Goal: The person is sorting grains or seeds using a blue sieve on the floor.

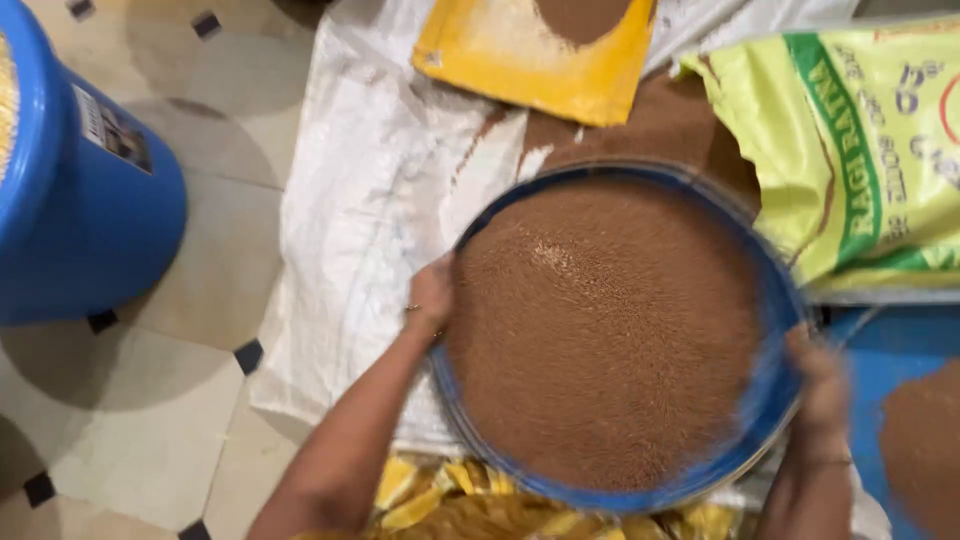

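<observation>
Nearest: yellow patterned cloth [450, 500] at bottom edge, under the sieve's near rim. Round blue sieve [770, 400] held centre-frame, full of fine reddish-brown grain [600, 330], heaped almost to the rim. L hand [430, 300] clamped on the sieve's left rim, ring on one finger; R hand [820, 385] gripping the right rim, blurred. Below sieve: white woven sack [360, 220] spread flat on tiled floor [150, 420], w/ more brown grain spilled on it. Far right: green-yellow printed bag [850, 150], rectangular, lying just beside sieve. Top centre: yellow flat tray [530, 60] w/ some brown grain. Far left: blue bucket [90, 220], small rectangular label on side, contents pale yellow.
</observation>
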